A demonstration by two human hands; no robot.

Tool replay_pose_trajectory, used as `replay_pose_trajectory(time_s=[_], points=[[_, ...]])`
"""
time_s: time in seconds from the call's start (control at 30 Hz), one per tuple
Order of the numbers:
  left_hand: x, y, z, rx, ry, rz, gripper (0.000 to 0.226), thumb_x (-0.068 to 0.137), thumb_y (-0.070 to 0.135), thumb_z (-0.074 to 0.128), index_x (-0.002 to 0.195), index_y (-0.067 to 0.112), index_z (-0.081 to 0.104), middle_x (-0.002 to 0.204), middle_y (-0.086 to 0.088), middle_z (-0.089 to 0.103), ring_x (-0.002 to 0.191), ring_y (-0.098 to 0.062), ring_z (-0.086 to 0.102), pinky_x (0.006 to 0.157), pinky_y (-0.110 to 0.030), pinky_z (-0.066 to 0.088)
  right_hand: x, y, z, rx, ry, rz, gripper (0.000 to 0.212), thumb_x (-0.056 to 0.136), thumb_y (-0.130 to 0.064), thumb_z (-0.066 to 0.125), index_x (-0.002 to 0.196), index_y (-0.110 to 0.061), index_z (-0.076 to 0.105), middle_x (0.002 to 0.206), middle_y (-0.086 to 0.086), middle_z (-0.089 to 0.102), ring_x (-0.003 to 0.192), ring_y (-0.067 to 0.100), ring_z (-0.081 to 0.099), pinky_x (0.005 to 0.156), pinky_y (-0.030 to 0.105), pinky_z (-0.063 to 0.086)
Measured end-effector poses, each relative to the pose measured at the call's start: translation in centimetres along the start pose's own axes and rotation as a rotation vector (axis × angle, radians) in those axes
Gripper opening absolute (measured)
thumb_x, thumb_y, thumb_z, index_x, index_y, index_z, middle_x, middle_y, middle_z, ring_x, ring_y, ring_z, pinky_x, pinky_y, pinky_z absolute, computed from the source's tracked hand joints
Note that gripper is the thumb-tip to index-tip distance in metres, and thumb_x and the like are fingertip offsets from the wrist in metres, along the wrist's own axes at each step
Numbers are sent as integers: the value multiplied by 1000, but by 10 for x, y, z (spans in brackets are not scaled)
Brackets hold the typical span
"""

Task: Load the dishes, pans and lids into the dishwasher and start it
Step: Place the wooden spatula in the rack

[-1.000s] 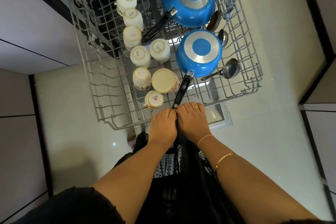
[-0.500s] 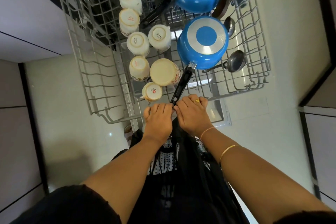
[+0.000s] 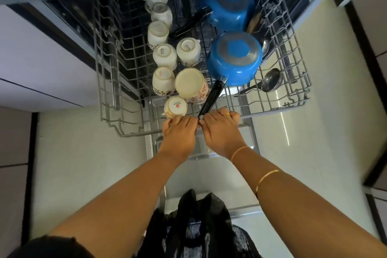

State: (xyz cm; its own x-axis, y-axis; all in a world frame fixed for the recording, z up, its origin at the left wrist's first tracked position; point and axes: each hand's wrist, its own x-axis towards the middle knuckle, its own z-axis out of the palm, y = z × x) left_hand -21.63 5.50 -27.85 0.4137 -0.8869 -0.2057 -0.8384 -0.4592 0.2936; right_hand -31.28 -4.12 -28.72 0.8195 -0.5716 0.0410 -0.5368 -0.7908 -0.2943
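Gripping the front rail of the rack [image 3: 134, 134] with left hand [image 3: 179, 133] and right hand [image 3: 222, 131], we are curling fingers [image 3: 216, 115] over the wire; blue pans [image 3: 234, 58] and upturned cups [image 3: 189, 82] are sitting inside it.

Both bare forearms are extending forward and converging toward the midline. The left hand [image 3: 179, 133] and the right hand [image 3: 223, 130] are lying side by side, backs upward, with the index knuckles almost touching. The fingers of each are curling down over the front rim of the rack [image 3: 125, 98].
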Motion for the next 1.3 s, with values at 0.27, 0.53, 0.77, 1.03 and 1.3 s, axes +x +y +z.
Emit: replay_pose_trajectory(time_s=[0.27, 0.53, 0.77, 1.03, 1.3], points=[[78, -30, -19, 39, 38, -9, 21, 97, 21, 37, 110, 14, 51, 119, -1, 59, 115, -24, 42, 93, -36, 23, 86, 11, -5, -66, -109, -101, 45, 92, -37, 19, 88, -16, 59, 94, 3, 63, 97, 26, 50, 73, 33, 16], [175, -59, -54, 106, 93, -27, 26, 96, 21, 38, 117, 11, 51, 118, -14, 59, 114, -33, 50, 89, -39, 34, 197, 25, -6, -38, -200, -43, 37, 100, -35, 24, 99, -19, 57, 109, 8, 61, 114, 27, 47, 90, 38, 25], [219, -75, -68, 129, 135, -19, 28, 98, 23, 34, 118, 9, 49, 117, -17, 58, 114, -34, 48, 89, -40, 32, 250, 30, -2, -45, -188, -26, 39, 101, -37, 21, 90, -20, 54, 96, 7, 59, 109, 25, 50, 97, 42, 26], [218, -79, -64, 145, 165, 15, 22, 97, 21, 36, 110, 9, 49, 116, -10, 61, 115, -30, 45, 90, -38, 28, 245, 32, 1, -63, -109, -45, 35, 100, -37, 21, 86, -21, 49, 98, 4, 60, 105, 24, 47, 92, 40, 23], [207, -82, -62, 150, 190, 57, 34, 98, 28, 36, 128, 13, 43, 135, -4, 46, 129, -25, 32, 102, -40, 19, 231, 26, 0, -93, -13, -46, 38, 101, -33, 24, 114, -12, 52, 119, 8, 54, 117, 27, 42, 95, 40, 24]])
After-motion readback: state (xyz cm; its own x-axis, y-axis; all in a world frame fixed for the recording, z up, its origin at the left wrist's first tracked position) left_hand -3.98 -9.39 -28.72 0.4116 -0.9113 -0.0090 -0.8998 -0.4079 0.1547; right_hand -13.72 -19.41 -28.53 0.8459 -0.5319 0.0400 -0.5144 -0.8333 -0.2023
